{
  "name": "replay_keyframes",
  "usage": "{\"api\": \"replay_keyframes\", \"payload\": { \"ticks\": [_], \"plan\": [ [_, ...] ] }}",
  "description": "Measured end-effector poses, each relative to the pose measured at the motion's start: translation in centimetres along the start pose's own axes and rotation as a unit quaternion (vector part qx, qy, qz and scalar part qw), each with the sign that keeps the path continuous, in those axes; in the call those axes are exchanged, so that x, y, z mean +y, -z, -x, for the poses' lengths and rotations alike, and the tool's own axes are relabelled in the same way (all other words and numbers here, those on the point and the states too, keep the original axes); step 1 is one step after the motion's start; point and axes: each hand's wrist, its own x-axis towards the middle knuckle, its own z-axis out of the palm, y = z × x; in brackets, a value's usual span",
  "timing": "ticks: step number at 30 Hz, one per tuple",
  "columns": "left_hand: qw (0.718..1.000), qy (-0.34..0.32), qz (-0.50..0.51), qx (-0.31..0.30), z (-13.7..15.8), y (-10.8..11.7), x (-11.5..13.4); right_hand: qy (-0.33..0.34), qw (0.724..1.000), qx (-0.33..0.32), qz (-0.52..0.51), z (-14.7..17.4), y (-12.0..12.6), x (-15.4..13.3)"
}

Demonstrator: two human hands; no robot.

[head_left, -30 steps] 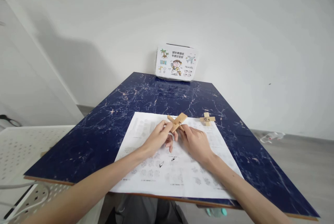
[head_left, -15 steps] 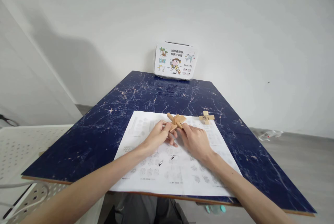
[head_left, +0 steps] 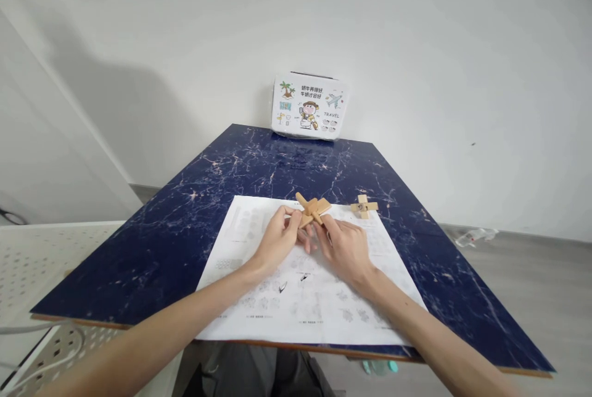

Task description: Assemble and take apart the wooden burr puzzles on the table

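Note:
A light-brown wooden interlocking puzzle, made of several crossed bars, is held between both hands above the printed sheet. My left hand is closed, with thumb and fingers gripping the puzzle's left side. My right hand pinches a bar on its lower right. Some fingertips are hidden behind the wood. Another wooden cross puzzle, with a dark mark on it, rests at the sheet's upper right corner, apart from the hands. The large white paper sheet carries faint printed diagrams and two small dark marks.
A blue marble-patterned table holds the sheet. At its far end a white cartoon-printed case leans against the wall. To the left is a white perforated rack with a cable. A clear plastic wrapper lies on the right.
Both hands still hold the wooden puzzle at nearly the same place, with slight finger shifts. The whole view has moved a little.

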Motion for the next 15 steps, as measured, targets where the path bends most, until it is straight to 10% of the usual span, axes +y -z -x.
{"api": "replay_keyframes", "payload": {
  "ticks": [7,15],
  "plan": [
    [0.97,-0.134,-0.14,0.149,-0.2,0.7,-0.2,-0.093,0.956,-0.042,-0.276,-0.4,1.4,0.2],
    [0.997,-0.047,-0.02,-0.057,-0.6,1.6,0.8,-0.094,0.897,-0.124,-0.413,-0.6,1.6,-0.2]
  ]
}}
